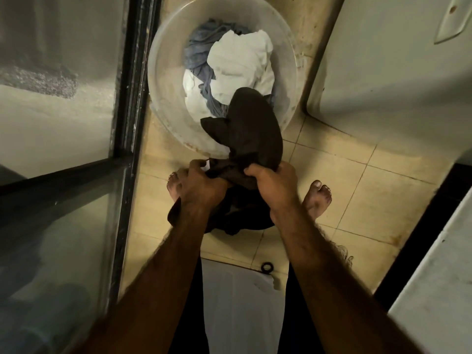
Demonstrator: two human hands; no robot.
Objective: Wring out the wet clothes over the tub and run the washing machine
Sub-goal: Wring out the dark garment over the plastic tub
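Observation:
A dark brown garment (251, 129) hangs bunched between both hands, its upper part draped over the near rim of a round translucent tub (163, 108) on the floor. My left hand (201, 185) grips one end and my right hand (273, 181) grips the other, close together. More of the dark cloth sags below my hands. Inside the tub lie white clothes (240, 62) and a blue-grey garment (199, 49). The white washing machine (388, 72) stands at the right.
A black-framed glass door (130, 98) runs along the left. My bare feet (318, 198) stand on beige floor tiles just short of the tub. A small black ring (267, 267) lies on the floor by a white surface (237, 302). A white counter edge (439, 277) is at the lower right.

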